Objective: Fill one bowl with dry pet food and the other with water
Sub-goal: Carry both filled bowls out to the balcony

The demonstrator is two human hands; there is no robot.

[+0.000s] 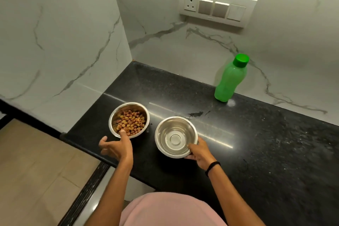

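Two steel bowls stand near the front-left edge of a black stone counter [256, 143]. The left bowl [113, 115] holds brown dry pet food [131, 122]. My left hand [117, 147] is at its near rim, one digit over the rim touching the kibble, the other fingers spread apart to the left, clear of the bowl. The right bowl [165, 128] shines inside; I cannot tell whether water is in it. My right hand [199, 154] grips its near-right rim, thumb inside, fingers under the wall. A green plastic bottle [230, 79] with its cap on stands upright at the back.
Marble walls close the counter at the left and the back, with a switch and socket panel [216, 6] on the back wall. A small wet patch [196, 114] lies behind the right bowl. The counter's left end drops to a tan floor [33, 161].
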